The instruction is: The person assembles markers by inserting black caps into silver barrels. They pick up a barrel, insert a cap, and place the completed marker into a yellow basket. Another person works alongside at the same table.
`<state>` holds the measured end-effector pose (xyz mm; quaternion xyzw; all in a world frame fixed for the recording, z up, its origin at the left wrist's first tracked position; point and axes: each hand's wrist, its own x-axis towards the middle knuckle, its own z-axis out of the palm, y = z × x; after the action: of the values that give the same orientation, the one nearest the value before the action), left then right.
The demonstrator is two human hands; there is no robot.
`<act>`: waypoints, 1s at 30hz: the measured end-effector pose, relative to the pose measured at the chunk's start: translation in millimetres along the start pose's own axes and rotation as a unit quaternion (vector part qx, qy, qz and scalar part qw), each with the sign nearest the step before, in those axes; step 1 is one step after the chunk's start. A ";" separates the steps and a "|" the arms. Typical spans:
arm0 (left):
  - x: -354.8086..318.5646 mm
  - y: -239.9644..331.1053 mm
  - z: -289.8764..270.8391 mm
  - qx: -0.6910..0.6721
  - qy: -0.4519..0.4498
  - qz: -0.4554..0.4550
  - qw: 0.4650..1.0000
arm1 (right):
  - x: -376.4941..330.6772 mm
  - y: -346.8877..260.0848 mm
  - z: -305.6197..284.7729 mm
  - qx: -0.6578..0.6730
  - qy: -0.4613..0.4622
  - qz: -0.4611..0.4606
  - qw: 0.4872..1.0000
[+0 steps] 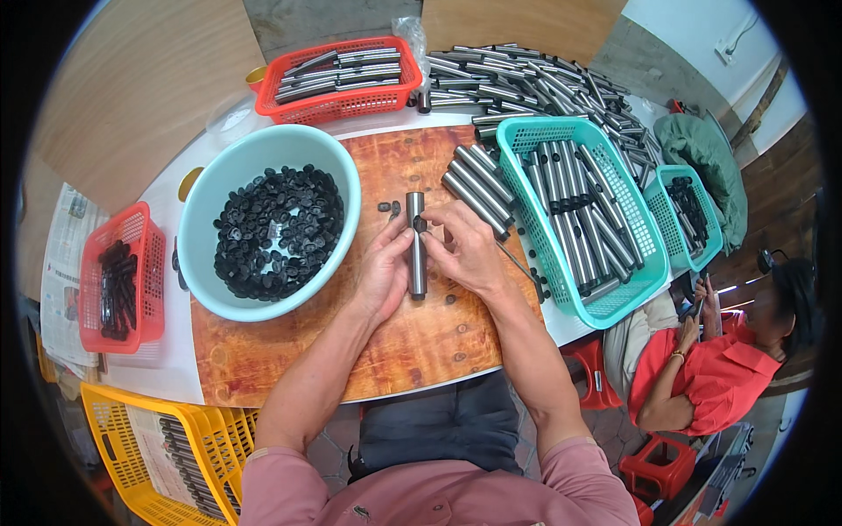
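Note:
A shiny metal tube lies lengthwise before me on the brown wooden board. My left hand is closed on it from the left side, thumb along the tube. From the right, my right hand pinches a small black plastic piece against the tube's upper half. How far the piece sits in the tube is hidden by my fingertips. Two or three similar black pieces lie on the board just left of the tube. A pale blue basin full of black pieces stands to the left.
A teal basket of tubes stands at right, with loose tubes beside it and a large pile behind. Red baskets stand at the back and left; a yellow crate is lower left. A person in red sits at right.

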<state>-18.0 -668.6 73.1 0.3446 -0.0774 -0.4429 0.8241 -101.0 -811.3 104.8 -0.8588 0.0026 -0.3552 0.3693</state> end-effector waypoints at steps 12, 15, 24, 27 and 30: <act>1.1 -4.3 -3.8 0.023 0.000 0.027 0.999 | -0.4 -5.3 -3.6 -0.085 0.019 -0.092 0.992; 0.2 -3.8 4.7 0.024 0.004 0.031 0.999 | -1.3 -4.3 -6.6 -0.074 0.025 -0.090 0.993; -1.5 0.2 6.6 0.031 0.011 0.039 0.999 | -1.7 -6.2 -1.4 -0.098 0.040 -0.113 0.988; -5.5 6.2 10.7 0.029 -0.018 0.017 0.999 | -2.5 -10.7 -1.3 -0.058 0.011 -0.072 0.996; -4.0 7.5 3.3 -0.010 -0.100 -0.020 0.995 | -3.2 -5.7 4.2 0.038 0.073 0.007 0.997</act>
<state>-16.7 -664.4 81.0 0.2919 -0.1478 -0.4920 0.8067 -102.3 -803.6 104.5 -0.8158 0.0220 -0.4146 0.4026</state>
